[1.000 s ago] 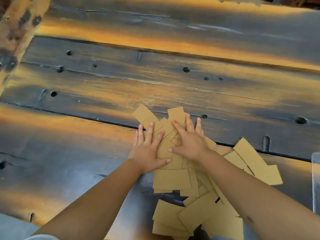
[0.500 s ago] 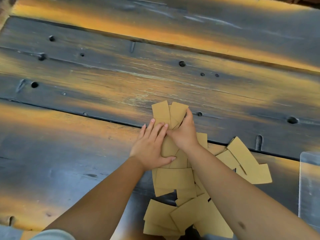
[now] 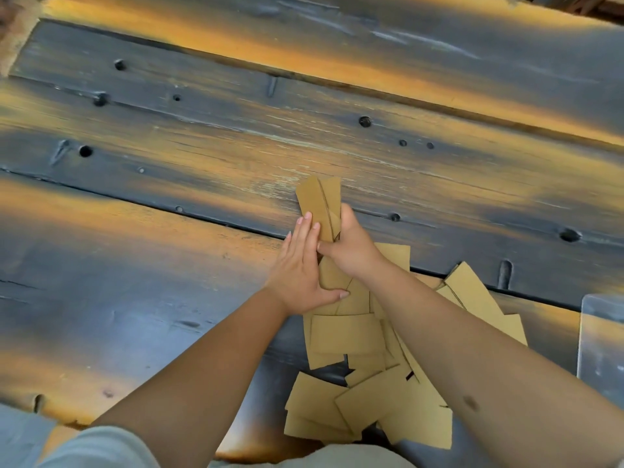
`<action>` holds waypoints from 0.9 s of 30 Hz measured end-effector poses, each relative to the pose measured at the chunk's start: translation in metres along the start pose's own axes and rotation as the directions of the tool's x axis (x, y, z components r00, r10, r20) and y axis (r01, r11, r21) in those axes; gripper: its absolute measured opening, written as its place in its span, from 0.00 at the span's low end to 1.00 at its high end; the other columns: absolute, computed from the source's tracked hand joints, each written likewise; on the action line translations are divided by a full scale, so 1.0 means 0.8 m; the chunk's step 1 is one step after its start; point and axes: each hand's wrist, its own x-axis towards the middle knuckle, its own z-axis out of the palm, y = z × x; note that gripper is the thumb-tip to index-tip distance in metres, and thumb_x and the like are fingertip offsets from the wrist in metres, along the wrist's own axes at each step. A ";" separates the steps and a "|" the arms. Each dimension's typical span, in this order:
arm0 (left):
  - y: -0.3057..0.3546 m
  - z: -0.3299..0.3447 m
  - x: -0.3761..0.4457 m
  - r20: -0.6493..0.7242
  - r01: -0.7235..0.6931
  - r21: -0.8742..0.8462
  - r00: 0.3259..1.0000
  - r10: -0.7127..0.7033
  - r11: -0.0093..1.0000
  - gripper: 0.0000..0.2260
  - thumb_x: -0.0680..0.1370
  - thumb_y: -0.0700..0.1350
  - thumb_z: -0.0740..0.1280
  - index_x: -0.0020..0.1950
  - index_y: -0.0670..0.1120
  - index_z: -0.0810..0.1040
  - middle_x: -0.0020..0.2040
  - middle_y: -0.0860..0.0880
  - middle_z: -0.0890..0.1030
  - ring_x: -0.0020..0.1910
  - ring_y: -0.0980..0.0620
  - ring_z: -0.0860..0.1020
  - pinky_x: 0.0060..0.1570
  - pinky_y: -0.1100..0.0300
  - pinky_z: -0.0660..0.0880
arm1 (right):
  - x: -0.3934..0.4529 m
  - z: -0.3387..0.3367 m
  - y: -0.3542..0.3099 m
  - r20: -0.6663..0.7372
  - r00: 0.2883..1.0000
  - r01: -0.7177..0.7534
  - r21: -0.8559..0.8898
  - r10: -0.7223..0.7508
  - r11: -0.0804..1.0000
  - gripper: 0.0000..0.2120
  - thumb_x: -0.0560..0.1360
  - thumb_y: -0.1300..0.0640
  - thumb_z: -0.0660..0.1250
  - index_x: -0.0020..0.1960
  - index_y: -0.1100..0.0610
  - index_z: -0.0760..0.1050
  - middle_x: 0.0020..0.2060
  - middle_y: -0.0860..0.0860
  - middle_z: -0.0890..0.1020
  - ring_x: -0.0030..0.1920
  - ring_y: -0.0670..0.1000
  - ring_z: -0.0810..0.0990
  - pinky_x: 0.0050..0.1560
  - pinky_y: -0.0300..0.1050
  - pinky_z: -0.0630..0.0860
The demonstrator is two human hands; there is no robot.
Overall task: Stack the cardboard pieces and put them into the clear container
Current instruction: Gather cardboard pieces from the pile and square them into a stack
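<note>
A small bunch of tan cardboard pieces (image 3: 319, 206) stands on edge between my hands, its top fanned slightly. My right hand (image 3: 351, 251) is closed around the bunch from the right. My left hand (image 3: 300, 265) presses flat against its left side, fingers straight and together. More cardboard pieces (image 3: 347, 332) lie scattered flat in a loose pile under and behind my forearms, some overlapping. The clear container (image 3: 601, 339) shows partly at the right edge, lying on the table.
The worn wooden plank table (image 3: 169, 271) is dark with orange streaks, bolt holes and seams between planks. Its near edge runs along the bottom left. A pale garment (image 3: 101, 447) shows at the bottom.
Both hands went from lying flat on spread pieces to squeezing them together. The pieces now stand on edge as one bunch between the hands.
</note>
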 end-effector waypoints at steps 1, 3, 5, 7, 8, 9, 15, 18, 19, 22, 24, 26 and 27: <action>-0.001 -0.002 -0.001 -0.004 -0.008 -0.042 1.000 0.007 0.999 0.57 0.65 0.73 0.62 0.75 0.43 0.32 0.77 0.43 0.35 0.77 0.46 0.36 0.75 0.44 0.45 | -0.002 0.004 -0.002 -0.020 1.000 0.004 0.000 -0.004 1.000 0.21 0.72 0.58 0.71 0.61 0.50 0.66 0.49 0.47 0.82 0.50 0.50 0.80 0.55 0.55 0.76; -0.004 -0.003 0.000 -0.006 -0.029 -0.085 1.000 0.029 0.996 0.58 0.64 0.73 0.64 0.75 0.47 0.30 0.77 0.44 0.34 0.76 0.46 0.35 0.75 0.44 0.43 | -0.005 0.010 -0.004 -0.055 0.998 0.001 -0.030 -0.002 1.000 0.18 0.73 0.56 0.69 0.60 0.49 0.67 0.48 0.48 0.82 0.50 0.51 0.80 0.53 0.56 0.76; -0.006 -0.003 -0.001 -0.016 -0.043 -0.111 0.999 0.041 0.993 0.58 0.63 0.73 0.65 0.75 0.51 0.29 0.76 0.45 0.33 0.76 0.46 0.34 0.74 0.45 0.43 | -0.006 0.012 -0.006 -0.095 0.995 -0.019 -0.067 0.013 0.998 0.16 0.74 0.55 0.68 0.59 0.47 0.67 0.47 0.47 0.82 0.49 0.52 0.80 0.52 0.55 0.77; -0.008 -0.003 -0.006 -0.021 -0.051 -0.142 0.999 0.048 0.989 0.58 0.63 0.72 0.67 0.75 0.51 0.30 0.76 0.45 0.33 0.76 0.46 0.34 0.74 0.46 0.43 | -0.010 0.013 -0.007 -0.122 0.993 -0.013 -0.061 0.006 0.998 0.16 0.74 0.58 0.68 0.58 0.46 0.68 0.47 0.46 0.82 0.49 0.51 0.80 0.53 0.55 0.77; -0.008 -0.004 -0.009 -0.030 -0.061 -0.150 0.998 0.057 0.987 0.58 0.63 0.72 0.68 0.75 0.50 0.32 0.76 0.45 0.33 0.76 0.46 0.34 0.74 0.46 0.43 | -0.014 0.012 -0.007 -0.121 0.993 0.006 -0.052 -0.012 0.999 0.18 0.74 0.60 0.68 0.59 0.45 0.68 0.48 0.45 0.82 0.49 0.50 0.80 0.54 0.54 0.76; -0.009 -0.006 -0.012 -0.039 -0.073 -0.152 0.997 0.068 0.986 0.58 0.63 0.71 0.68 0.76 0.49 0.34 0.77 0.45 0.34 0.76 0.44 0.36 0.74 0.44 0.44 | -0.017 0.010 -0.006 -0.117 0.993 0.022 -0.043 -0.027 0.999 0.20 0.73 0.62 0.68 0.59 0.45 0.68 0.48 0.45 0.81 0.50 0.49 0.80 0.54 0.54 0.76; -0.040 -0.021 -0.063 -0.045 -0.007 -0.157 0.999 0.000 0.988 0.54 0.65 0.73 0.65 0.77 0.51 0.39 0.78 0.51 0.38 0.77 0.48 0.42 0.74 0.45 0.51 | -0.042 -0.026 -0.003 -0.208 0.978 0.061 0.112 -0.037 0.992 0.21 0.74 0.63 0.69 0.60 0.44 0.67 0.52 0.43 0.80 0.54 0.47 0.79 0.58 0.56 0.76; -0.053 -0.028 -0.092 -0.034 0.096 -0.179 0.994 -0.103 0.979 0.54 0.65 0.71 0.67 0.78 0.50 0.41 0.79 0.50 0.42 0.77 0.50 0.43 0.74 0.45 0.51 | -0.047 -0.045 -0.018 -0.224 0.973 0.088 0.126 -0.058 0.988 0.21 0.75 0.62 0.68 0.62 0.45 0.66 0.54 0.44 0.79 0.56 0.48 0.78 0.59 0.57 0.76; -0.053 -0.034 -0.097 -0.050 0.122 -0.199 0.990 -0.135 0.972 0.54 0.65 0.71 0.66 0.78 0.49 0.41 0.79 0.49 0.43 0.77 0.50 0.44 0.75 0.46 0.51 | -0.049 -0.049 -0.026 -0.226 0.971 0.110 0.125 -0.080 0.986 0.21 0.75 0.62 0.68 0.62 0.45 0.66 0.54 0.44 0.79 0.56 0.48 0.78 0.59 0.57 0.76; -0.041 -0.068 -0.098 -0.130 0.164 -0.317 0.968 -0.214 0.934 0.53 0.65 0.70 0.65 0.78 0.49 0.41 0.79 0.49 0.43 0.77 0.52 0.43 0.75 0.46 0.48 | -0.054 -0.053 -0.056 -0.214 0.961 0.205 0.136 -0.173 0.969 0.22 0.75 0.63 0.68 0.63 0.47 0.66 0.57 0.47 0.79 0.58 0.48 0.78 0.59 0.58 0.76; -0.030 -0.101 -0.092 -0.214 0.133 -0.374 0.951 -0.224 0.918 0.51 0.68 0.67 0.67 0.78 0.48 0.40 0.79 0.49 0.42 0.75 0.57 0.41 0.74 0.49 0.46 | -0.056 -0.050 -0.080 -0.202 0.950 0.268 0.146 -0.236 0.952 0.22 0.75 0.64 0.68 0.65 0.48 0.65 0.58 0.48 0.79 0.59 0.48 0.78 0.59 0.57 0.76; -0.015 -0.143 -0.086 -0.350 0.056 -0.376 0.916 -0.197 0.925 0.50 0.71 0.64 0.69 0.78 0.46 0.40 0.78 0.45 0.43 0.74 0.58 0.41 0.73 0.53 0.45 | -0.059 -0.040 -0.101 -0.187 0.933 0.334 0.124 -0.309 0.934 0.24 0.75 0.63 0.68 0.65 0.46 0.64 0.58 0.45 0.78 0.59 0.46 0.77 0.59 0.53 0.76; -0.010 -0.166 -0.083 -0.440 0.009 -0.316 0.885 -0.155 0.949 0.49 0.71 0.63 0.69 0.78 0.45 0.41 0.78 0.43 0.44 0.75 0.55 0.42 0.73 0.52 0.46 | -0.061 -0.032 -0.109 -0.167 0.922 0.365 0.076 -0.349 0.928 0.25 0.76 0.62 0.68 0.66 0.45 0.64 0.58 0.44 0.78 0.58 0.44 0.77 0.58 0.51 0.76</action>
